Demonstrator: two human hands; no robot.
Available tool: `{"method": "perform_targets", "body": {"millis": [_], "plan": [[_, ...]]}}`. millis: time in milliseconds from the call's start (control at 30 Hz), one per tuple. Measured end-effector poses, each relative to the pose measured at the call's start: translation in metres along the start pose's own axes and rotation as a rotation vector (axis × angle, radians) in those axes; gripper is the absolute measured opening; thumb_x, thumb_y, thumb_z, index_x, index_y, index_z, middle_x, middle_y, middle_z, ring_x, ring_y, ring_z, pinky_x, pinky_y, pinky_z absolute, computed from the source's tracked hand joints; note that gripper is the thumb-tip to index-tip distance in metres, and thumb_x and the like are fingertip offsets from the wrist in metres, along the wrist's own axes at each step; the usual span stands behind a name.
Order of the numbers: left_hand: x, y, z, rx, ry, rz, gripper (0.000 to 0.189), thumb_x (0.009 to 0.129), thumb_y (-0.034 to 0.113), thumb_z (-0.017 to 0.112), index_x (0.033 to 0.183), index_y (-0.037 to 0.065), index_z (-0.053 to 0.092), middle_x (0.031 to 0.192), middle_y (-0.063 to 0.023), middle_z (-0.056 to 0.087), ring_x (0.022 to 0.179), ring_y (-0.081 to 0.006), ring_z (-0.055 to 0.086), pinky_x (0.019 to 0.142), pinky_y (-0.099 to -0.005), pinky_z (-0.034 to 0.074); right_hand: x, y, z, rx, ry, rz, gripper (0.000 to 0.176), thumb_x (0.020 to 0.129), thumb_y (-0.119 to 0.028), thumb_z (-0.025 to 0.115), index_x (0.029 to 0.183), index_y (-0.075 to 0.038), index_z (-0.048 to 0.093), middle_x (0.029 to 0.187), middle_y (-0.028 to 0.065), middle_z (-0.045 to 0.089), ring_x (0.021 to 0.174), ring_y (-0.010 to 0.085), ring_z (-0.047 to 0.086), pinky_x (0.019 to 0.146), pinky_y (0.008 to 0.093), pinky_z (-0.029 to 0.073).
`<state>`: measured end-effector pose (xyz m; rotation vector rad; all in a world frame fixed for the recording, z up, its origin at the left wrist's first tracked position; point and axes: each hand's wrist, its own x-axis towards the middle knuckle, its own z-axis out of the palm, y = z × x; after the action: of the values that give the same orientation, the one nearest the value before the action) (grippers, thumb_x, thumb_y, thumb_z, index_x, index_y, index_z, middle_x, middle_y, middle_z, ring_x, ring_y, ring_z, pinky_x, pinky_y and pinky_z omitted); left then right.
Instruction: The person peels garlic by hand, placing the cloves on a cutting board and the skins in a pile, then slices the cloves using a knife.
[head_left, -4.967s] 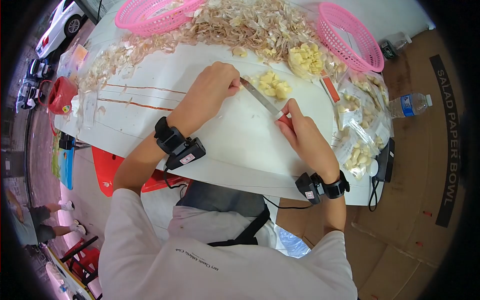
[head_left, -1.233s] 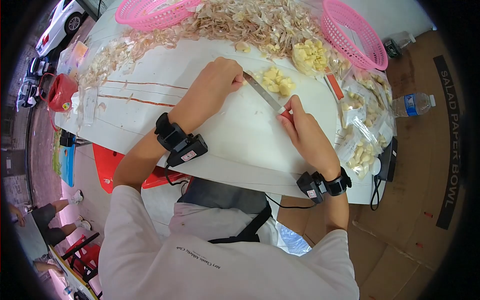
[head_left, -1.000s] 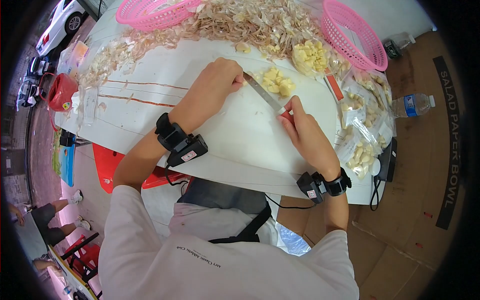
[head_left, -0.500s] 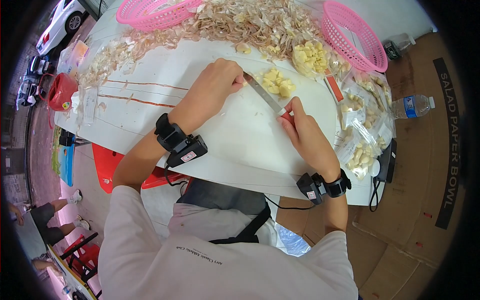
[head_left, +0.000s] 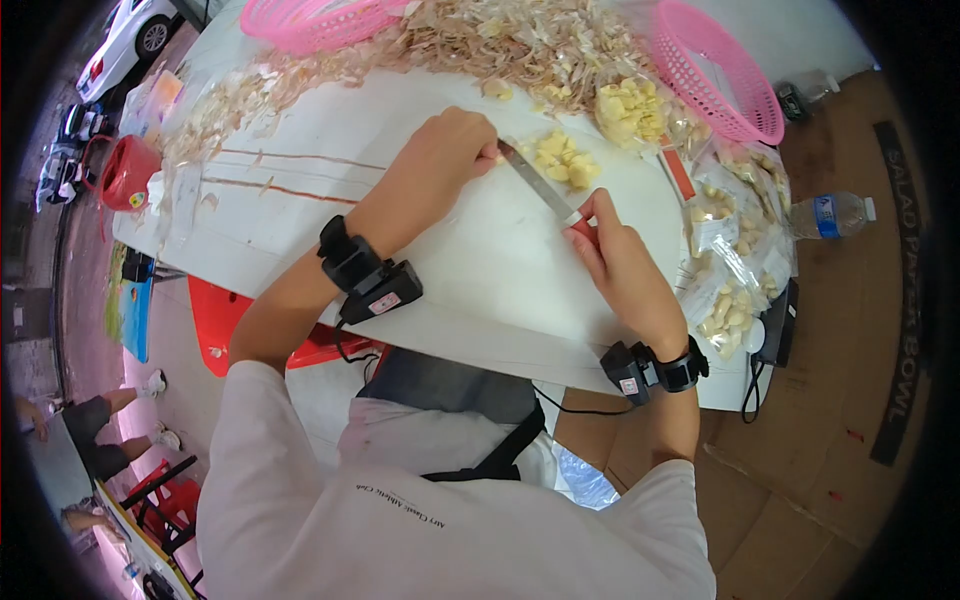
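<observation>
My right hand [head_left: 625, 255] is closed on the red handle of a knife [head_left: 540, 185], whose blade points up and left across the white table [head_left: 500, 270]. At the tip of the blade, my left hand [head_left: 445, 165] has its fingers pressed together; what they hold is hidden. Just beyond the blade lies a small pile of peeled garlic cloves [head_left: 567, 160]. An open bag of peeled cloves [head_left: 630, 112] stands behind that pile. Loose garlic skins [head_left: 500, 40] are heaped along the far side.
Pink baskets stand at the far left [head_left: 320, 25] and far right [head_left: 715, 75]. Bags of garlic [head_left: 730, 250] lie along the right edge, beside a water bottle [head_left: 832, 215] on cardboard. A red container [head_left: 130, 173] is at the left. Another person's legs [head_left: 120, 430] show at lower left.
The whole view has shifted slightly. My hands and the knife keep nearly the same pose, with the blade tip still at my left fingers.
</observation>
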<state>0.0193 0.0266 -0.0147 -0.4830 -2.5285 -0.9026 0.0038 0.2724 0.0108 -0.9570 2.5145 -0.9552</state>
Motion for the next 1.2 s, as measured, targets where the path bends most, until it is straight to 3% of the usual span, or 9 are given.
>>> {"method": "perform_targets", "body": {"millis": [233, 333, 633, 800, 900, 1133, 1200], "plan": [[0.001, -0.004, 0.003, 0.024, -0.018, -0.044, 0.011, 0.079, 0.005, 0.066, 0.084, 0.000, 0.058, 0.083, -0.0117, 0.059, 0.082, -0.0291, 0.055, 0.074, -0.0370, 0.046, 0.000, -0.005, 0.001, -0.014, -0.015, 0.020, 0.020, 0.095, -0.012, 0.053, 0.103, -0.002, 0.037, 0.076, 0.0245, 0.059, 0.073, 0.0440, 0.058, 0.062, 0.0470, 0.043], [-0.003, -0.006, 0.006, 0.051, -0.084, -0.083, 0.010, 0.079, 0.006, 0.066, 0.084, 0.001, 0.058, 0.084, -0.0120, 0.059, 0.085, -0.0287, 0.055, 0.076, -0.0367, 0.046, 0.002, 0.002, 0.005, -0.045, 0.044, -0.076, 0.020, 0.094, -0.011, 0.053, 0.102, -0.001, 0.038, 0.076, 0.0246, 0.059, 0.073, 0.0440, 0.058, 0.061, 0.0461, 0.043], [0.001, 0.000, 0.003, 0.007, 0.052, -0.018, 0.009, 0.078, 0.004, 0.067, 0.082, -0.001, 0.061, 0.080, -0.0137, 0.061, 0.081, -0.0293, 0.056, 0.076, -0.0375, 0.047, 0.001, 0.009, 0.000, -0.017, 0.001, -0.076, 0.022, 0.094, -0.014, 0.054, 0.103, -0.001, 0.038, 0.077, 0.0251, 0.059, 0.074, 0.0442, 0.058, 0.062, 0.0471, 0.043], [0.009, -0.001, 0.002, 0.028, -0.122, -0.164, 0.008, 0.075, -0.001, 0.067, 0.078, -0.004, 0.060, 0.075, -0.0149, 0.063, 0.071, -0.0256, 0.061, 0.065, -0.0327, 0.049, 0.003, 0.002, 0.001, -0.100, -0.018, -0.015, 0.026, 0.095, -0.018, 0.051, 0.111, -0.002, 0.038, 0.080, 0.0223, 0.062, 0.074, 0.0415, 0.060, 0.064, 0.0494, 0.045], [0.008, -0.003, 0.006, -0.003, -0.056, -0.154, 0.008, 0.076, -0.002, 0.067, 0.077, -0.005, 0.059, 0.072, -0.0159, 0.062, 0.064, -0.0239, 0.062, 0.060, -0.0307, 0.049, 0.002, 0.003, -0.001, -0.022, -0.030, -0.028, 0.027, 0.095, -0.017, 0.051, 0.113, -0.002, 0.037, 0.081, 0.0227, 0.062, 0.074, 0.0412, 0.061, 0.064, 0.0490, 0.045], [0.007, 0.011, 0.000, 0.106, 0.015, 0.025, 0.010, 0.075, 0.000, 0.067, 0.078, -0.005, 0.058, 0.076, -0.0173, 0.060, 0.070, -0.0311, 0.058, 0.064, -0.0369, 0.046, 0.007, -0.003, 0.003, -0.046, -0.026, -0.015, 0.023, 0.095, -0.015, 0.050, 0.109, -0.001, 0.037, 0.080, 0.0228, 0.061, 0.074, 0.0429, 0.059, 0.064, 0.0491, 0.044], [0.007, 0.009, 0.001, 0.067, -0.025, -0.050, 0.010, 0.076, 0.000, 0.067, 0.078, -0.005, 0.058, 0.076, -0.0176, 0.060, 0.070, -0.0308, 0.058, 0.064, -0.0367, 0.046, 0.004, -0.002, 0.001, -0.063, -0.014, -0.026, 0.022, 0.095, -0.015, 0.050, 0.107, -0.001, 0.037, 0.079, 0.0229, 0.061, 0.074, 0.0430, 0.058, 0.064, 0.0492, 0.044]]}}
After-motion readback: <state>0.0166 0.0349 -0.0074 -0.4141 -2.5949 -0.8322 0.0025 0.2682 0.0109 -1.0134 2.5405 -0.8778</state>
